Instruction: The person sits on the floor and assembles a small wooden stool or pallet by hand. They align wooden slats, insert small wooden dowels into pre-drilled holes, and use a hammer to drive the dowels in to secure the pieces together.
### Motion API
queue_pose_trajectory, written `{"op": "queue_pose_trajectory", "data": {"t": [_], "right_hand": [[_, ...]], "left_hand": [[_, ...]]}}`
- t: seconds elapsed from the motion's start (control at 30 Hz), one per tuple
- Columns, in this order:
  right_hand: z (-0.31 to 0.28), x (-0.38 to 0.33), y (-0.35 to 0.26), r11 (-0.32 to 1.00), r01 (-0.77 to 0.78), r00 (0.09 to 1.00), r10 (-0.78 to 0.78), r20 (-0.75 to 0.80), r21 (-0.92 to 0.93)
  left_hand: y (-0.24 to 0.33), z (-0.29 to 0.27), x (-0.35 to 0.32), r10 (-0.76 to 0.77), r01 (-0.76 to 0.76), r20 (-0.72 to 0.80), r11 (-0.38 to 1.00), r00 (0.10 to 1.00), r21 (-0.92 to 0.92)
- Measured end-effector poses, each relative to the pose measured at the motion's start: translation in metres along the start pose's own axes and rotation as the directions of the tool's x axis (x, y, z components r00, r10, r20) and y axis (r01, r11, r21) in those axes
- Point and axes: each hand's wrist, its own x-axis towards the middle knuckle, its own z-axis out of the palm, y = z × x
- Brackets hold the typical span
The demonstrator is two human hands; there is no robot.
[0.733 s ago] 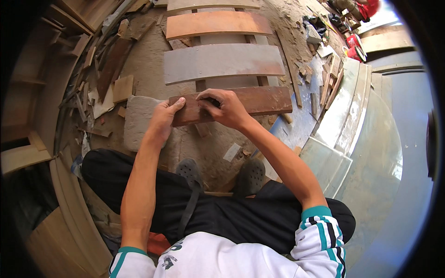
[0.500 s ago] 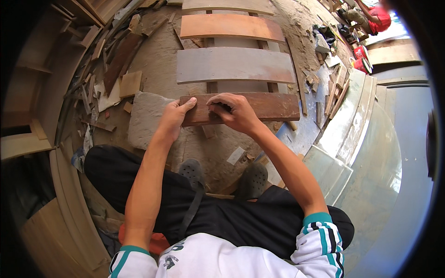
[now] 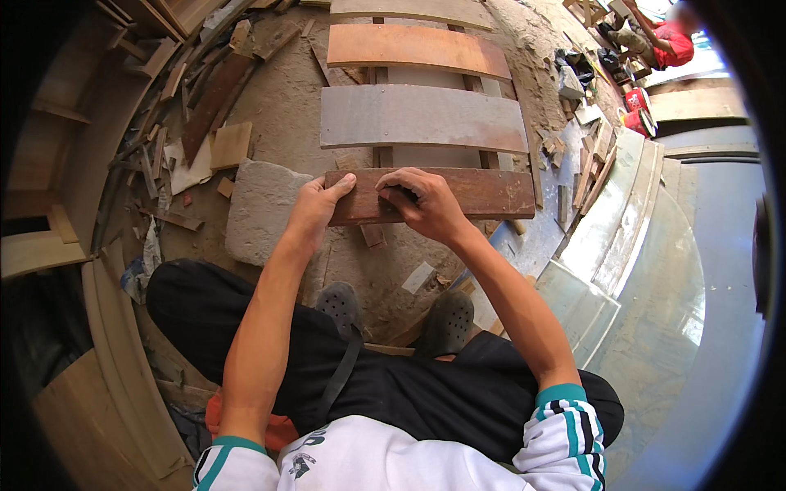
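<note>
A dark brown wooden slat (image 3: 483, 193) lies crosswise in front of me, the nearest rung of a row on a ladder-like wooden frame. My left hand (image 3: 315, 209) grips its left end, thumb on the upper face and fingers hidden underneath. Farther right along the same slat, my right hand (image 3: 422, 203) rests with its fingers curled and pressed together on the surface. Whatever those fingers hold, if anything, is hidden. Beyond this slat lie a greyish slat (image 3: 422, 117) and an orange-brown slat (image 3: 417, 49).
A flat stone slab (image 3: 262, 209) sits left of the frame. Wood offcuts (image 3: 221, 106) are heaped along the left, beside a wooden cabinet (image 3: 74, 139). Glass-like sheets (image 3: 647, 286) lie at the right. Far right, a person in red (image 3: 673, 42) sits near red containers (image 3: 637, 110).
The whole scene has shifted slightly to the right in view. Both hands keep nearly the same places and poses on the dark slat.
</note>
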Motion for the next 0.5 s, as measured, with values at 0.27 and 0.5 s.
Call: {"op": "queue_pose_trajectory", "data": {"t": [0.27, 0.5], "right_hand": [[-0.003, 0.002, -0.002, 1.0, -0.008, 1.0, 0.009, 0.02, -0.015], [-0.008, 0.002, 0.004, 0.99, 0.119, 0.992, -0.116, 0.043, -0.074]], "left_hand": [[-0.001, 0.006, -0.004, 0.16, -0.112, -0.201, 0.967, 0.967, 0.23], [0.022, 0.021, -0.021, 0.741, -0.644, 0.156, 0.436, 0.654, 0.629]]}}
